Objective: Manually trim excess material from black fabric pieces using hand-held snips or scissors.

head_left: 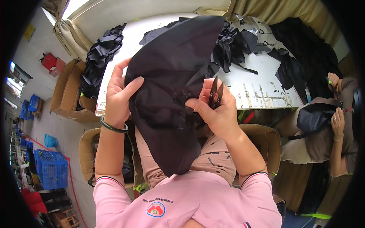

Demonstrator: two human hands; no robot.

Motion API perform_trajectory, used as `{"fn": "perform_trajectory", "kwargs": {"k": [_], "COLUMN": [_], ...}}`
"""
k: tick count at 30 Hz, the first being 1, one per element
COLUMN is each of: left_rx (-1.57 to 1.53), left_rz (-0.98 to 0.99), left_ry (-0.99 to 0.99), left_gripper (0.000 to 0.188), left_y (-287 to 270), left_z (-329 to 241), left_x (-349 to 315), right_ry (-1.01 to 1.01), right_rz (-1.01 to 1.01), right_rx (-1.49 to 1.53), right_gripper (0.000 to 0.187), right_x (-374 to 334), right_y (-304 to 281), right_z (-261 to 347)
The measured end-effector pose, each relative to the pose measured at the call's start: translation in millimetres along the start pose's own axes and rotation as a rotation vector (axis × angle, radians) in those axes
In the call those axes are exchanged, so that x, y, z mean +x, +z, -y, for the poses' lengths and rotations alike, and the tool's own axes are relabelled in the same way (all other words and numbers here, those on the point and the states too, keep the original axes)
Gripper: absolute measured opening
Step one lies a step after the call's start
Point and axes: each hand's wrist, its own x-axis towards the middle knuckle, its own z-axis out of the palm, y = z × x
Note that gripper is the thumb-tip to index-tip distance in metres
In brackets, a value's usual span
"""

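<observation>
Lettered: pink shirt [224,193] (round emblem [156,209] too), white packaging [262,33].

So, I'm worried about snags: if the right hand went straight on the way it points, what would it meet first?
The black cloth, most likely: the thumb of the right hand already rests on it. Beyond lie scraps on the table, but depth is unclear.

We get bright light from the window [75,7] at upper left, a well-lit tabletop [243,81], murky folds in the black cloth [167,68], and bent, blackened frame edges.
</observation>
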Motion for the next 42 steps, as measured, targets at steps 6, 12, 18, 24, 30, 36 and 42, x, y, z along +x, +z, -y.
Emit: {"fn": "perform_trajectory", "kwargs": {"k": [6,12,18,24,30,36,42], "left_rx": [0.763,0.749,0.535,0.510,0.547,0.620,0.716], "left_rz": [-0.024,0.357,0.491,0.545,0.518,0.618,0.748], "left_ry": [0.713,0.499,0.079,0.009,-0.123,0.113,0.175], "left_gripper": [0.028,0.027,0.025,0.020,0.016,0.015,0.015], "left_y": [12.6,41.5,43.9,45.8,44.9,47.6,34.9], "left_z": [26.1,41.7,47.6,52.7,47.2,45.3,31.6], "left_x": [-22.2,-24.6,-33.5,-40.4,-43.5,-39.6,-33.3], "right_ry": [0.157,0.072,0.152,0.139,0.083,-0.161,-0.039], "right_rz": [-0.009,-0.004,-0.022,-0.055,0.022,0.243,0.426], "right_rx": [-0.033,-0.119,0.034,0.052,-0.258,-0.465,-0.265], "right_gripper": [0.030,0.031,0.032,0.031,0.040,0.035,0.018], "right_x": [-9.8,-23.6,-29.1,-37.1,-35.7,-26.0,-30.4], "right_y": [-2.9,-4.2,-15.1,-21.3,-31.9,-41.4,-51.3], "right_z": [-18.3,-23.1,-32.2,-32.9,-10.5,-13.4,-12.4]}}
